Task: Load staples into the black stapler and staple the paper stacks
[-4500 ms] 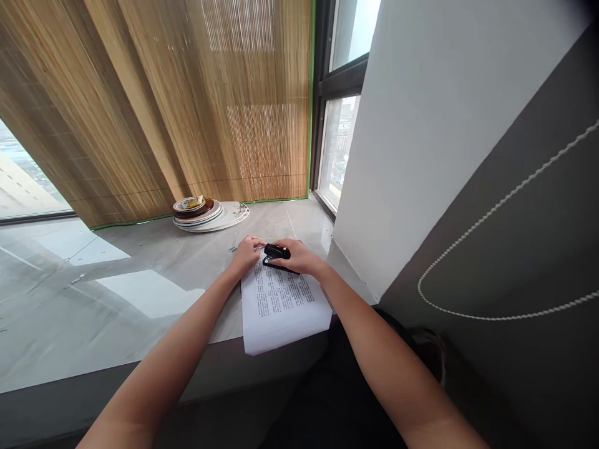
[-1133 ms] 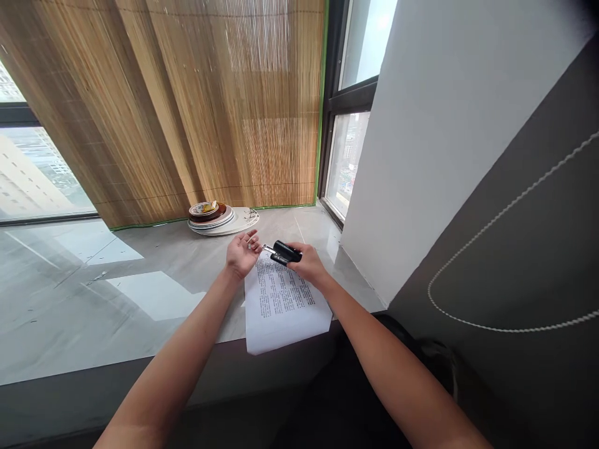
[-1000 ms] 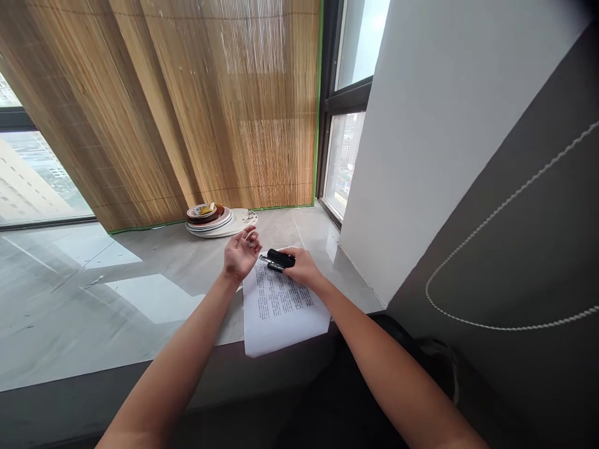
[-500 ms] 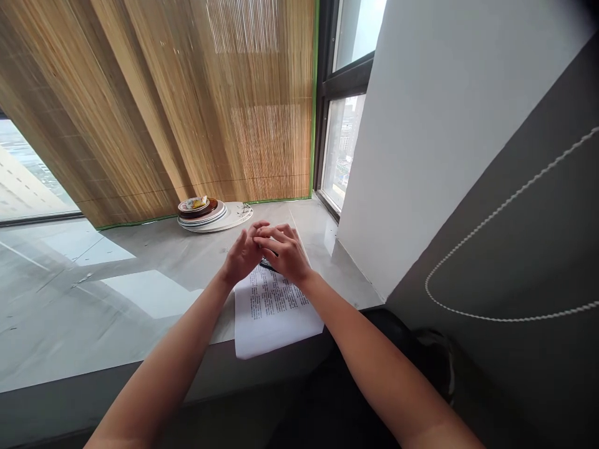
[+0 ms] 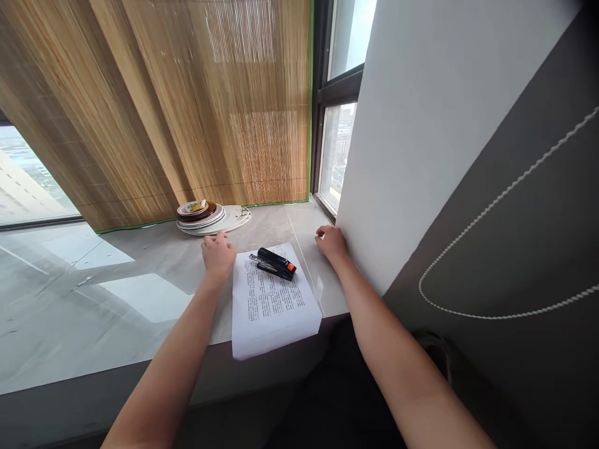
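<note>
A black stapler [image 5: 276, 264] with an orange part lies on a printed sheet of paper [image 5: 269, 337], its metal strip sticking out at the left end. The sheet's near edge hangs over the front of the ledge. My left hand [image 5: 218, 254] rests at the sheet's upper left corner, fingers loosely bent and apart, holding nothing visible. To the right of the sheet, by the wall, is my right hand [image 5: 331, 243]. Its fingers are curled, with a gap to the thumb and nothing visible between them. Neither hand touches the stapler.
Stacked plates [image 5: 201, 218] with a small yellow item on top stand at the back of the grey ledge [image 5: 154, 249]. Behind them hangs a bamboo blind [image 5: 187, 112]. A window [image 5: 337, 149] and a white wall [image 5: 412, 125] are at the right, with a looped cord [image 5: 472, 221].
My hands were together above the stapler. They have moved apart, the left one to the left and the right one to the right, so the stapler and the upper sheet now show.
</note>
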Demonstrator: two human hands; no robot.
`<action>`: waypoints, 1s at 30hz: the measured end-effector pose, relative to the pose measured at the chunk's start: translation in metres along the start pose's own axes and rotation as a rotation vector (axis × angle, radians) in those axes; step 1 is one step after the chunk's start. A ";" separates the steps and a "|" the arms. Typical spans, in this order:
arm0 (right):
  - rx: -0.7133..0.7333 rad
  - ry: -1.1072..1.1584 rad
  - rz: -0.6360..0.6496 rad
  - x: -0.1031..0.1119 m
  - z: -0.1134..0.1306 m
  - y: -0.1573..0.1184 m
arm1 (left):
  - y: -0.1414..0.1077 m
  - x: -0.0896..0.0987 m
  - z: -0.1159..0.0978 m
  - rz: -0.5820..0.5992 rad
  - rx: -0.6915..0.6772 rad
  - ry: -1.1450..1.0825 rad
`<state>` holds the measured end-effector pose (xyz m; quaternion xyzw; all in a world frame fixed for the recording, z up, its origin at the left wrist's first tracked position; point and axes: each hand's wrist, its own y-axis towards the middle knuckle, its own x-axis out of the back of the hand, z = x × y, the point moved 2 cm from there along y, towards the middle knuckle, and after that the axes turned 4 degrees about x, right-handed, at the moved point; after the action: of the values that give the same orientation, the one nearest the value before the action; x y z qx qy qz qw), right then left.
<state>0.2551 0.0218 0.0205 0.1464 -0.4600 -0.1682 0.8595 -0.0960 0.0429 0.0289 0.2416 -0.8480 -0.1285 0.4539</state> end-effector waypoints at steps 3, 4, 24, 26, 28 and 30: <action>-0.046 -0.038 0.026 -0.015 -0.004 0.003 | 0.001 -0.010 0.020 0.084 0.130 0.168; -0.058 -0.047 0.032 -0.020 -0.003 0.003 | 0.001 -0.013 0.025 0.109 0.144 0.200; 0.323 0.606 0.026 -0.034 0.074 -0.049 | 0.004 -0.025 0.015 0.119 -0.009 -0.322; 0.367 0.582 0.139 -0.037 0.081 -0.057 | 0.002 -0.026 0.008 0.174 0.000 -0.598; 0.420 0.488 0.231 -0.040 0.087 -0.064 | -0.001 -0.029 0.000 0.268 -0.035 -0.802; 0.449 0.391 0.273 -0.042 0.091 -0.069 | -0.005 -0.031 -0.006 0.351 -0.078 -0.936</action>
<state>0.1463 -0.0312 0.0104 0.2985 -0.3272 0.0854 0.8925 -0.0751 0.0551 0.0084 -0.0056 -0.9831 -0.1766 0.0483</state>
